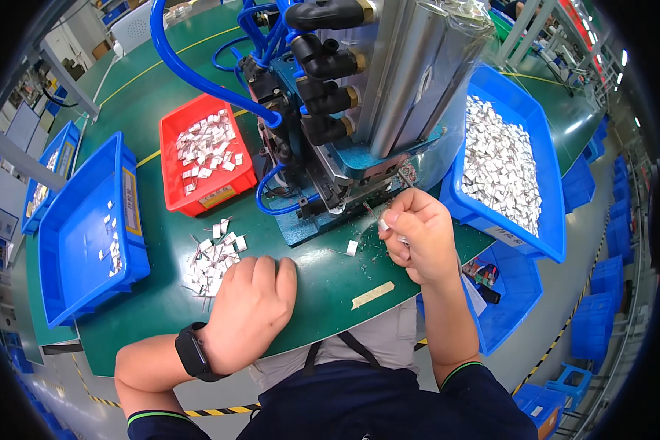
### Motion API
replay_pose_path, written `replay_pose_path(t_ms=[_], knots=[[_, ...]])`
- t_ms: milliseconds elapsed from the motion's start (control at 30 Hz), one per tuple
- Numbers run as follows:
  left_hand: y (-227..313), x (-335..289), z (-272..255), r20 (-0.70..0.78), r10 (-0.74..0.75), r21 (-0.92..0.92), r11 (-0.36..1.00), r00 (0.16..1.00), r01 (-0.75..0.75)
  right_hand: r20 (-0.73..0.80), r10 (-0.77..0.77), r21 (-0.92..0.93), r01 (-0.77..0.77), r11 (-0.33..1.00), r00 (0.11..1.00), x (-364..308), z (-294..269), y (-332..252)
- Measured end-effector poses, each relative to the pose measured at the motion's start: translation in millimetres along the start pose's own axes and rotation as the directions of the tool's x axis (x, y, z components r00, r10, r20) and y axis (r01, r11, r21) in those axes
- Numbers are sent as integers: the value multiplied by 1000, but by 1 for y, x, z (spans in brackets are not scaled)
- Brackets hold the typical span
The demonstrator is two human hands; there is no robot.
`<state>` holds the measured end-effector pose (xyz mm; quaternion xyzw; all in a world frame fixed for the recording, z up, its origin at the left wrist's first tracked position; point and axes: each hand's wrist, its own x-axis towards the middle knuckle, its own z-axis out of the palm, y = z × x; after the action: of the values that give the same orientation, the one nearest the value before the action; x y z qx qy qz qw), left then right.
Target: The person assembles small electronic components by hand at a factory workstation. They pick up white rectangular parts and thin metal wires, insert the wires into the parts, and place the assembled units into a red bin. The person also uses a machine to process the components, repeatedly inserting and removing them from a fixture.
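My right hand (420, 233) pinches a small white block with thin wire leads (383, 224), its leads toward the lower part of a pneumatic bench machine (345, 183). Another white bit shows among the curled fingers. My left hand (251, 304), with a black watch band at the wrist, rests closed on the green table; its fingertips are hidden, so I cannot make out what they hold. Just beyond it lies a loose pile of white leaded blocks (211, 262). One single block (352, 248) lies on the table between my hands, with wire clippings around it.
A red bin (170, 158) of white blocks stands left of the machine. At far left is a blue bin (59, 249) holding a few; at right, a full blue bin (554, 198). A lower blue bin (517, 293) sits beneath it. Blue hoses (198, 81) arch over the table. Tape (372, 295) marks its front.
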<state>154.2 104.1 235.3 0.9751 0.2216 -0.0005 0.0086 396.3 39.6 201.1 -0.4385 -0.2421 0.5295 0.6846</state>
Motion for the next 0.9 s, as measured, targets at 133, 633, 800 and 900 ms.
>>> replay_pose_path(t_ms=[133,633,800,900], knots=[[-18,9,4,-200,115,-309,935,973,-174,197,209,226,-252,941,958,2,-6,-7],[-6,21,13,69,-257,-983,-185,964,21,321,414,-528,-202,825,851,-12,29,-8],[1,19,20,-30,-350,-966,-232,936,-117,318,377,-458,-207,864,870,-15,23,-8],[4,16,26,-104,-399,-967,-174,911,-187,170,280,-323,-215,922,945,-20,9,-13]])
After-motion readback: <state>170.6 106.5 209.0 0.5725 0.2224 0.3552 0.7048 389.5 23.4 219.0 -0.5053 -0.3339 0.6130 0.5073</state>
